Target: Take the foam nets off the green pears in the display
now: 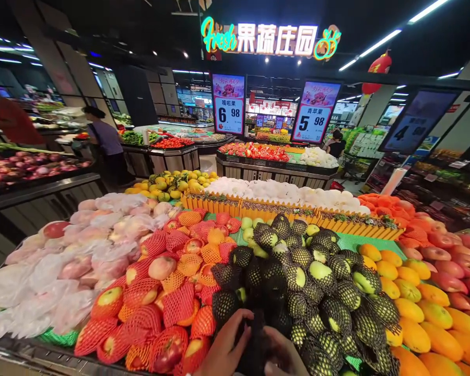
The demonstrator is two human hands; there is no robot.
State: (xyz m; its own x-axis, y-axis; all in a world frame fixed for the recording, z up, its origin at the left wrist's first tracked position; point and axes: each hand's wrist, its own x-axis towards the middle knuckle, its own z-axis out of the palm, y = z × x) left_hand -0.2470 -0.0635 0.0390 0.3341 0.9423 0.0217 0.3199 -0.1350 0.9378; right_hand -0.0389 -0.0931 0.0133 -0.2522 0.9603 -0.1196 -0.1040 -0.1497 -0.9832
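Note:
At the bottom middle of the head view, my left hand (pixel 227 342) curls its thumb and fingers around one side of a black foam net (pixel 254 339). My right hand (pixel 281 351) grips the other side of it. The net is dark and in shadow, so I cannot tell whether a fruit is inside. Just beyond and to the right lie green apples (pixel 321 272), many in black foam nets. To the left of my hands are red apples (pixel 168 355) in pink and orange foam nets.
Bagged fruit (pixel 117 227) is heaped at the left. Yellow mangoes (pixel 426 308) and red apples (pixel 450 258) fill the right. Behind runs a low yellow fence (pixel 274 211) with white-wrapped fruit (pixel 293 193). Price screens (pixel 227 104) hang above. A person (pixel 106 138) stands at the left.

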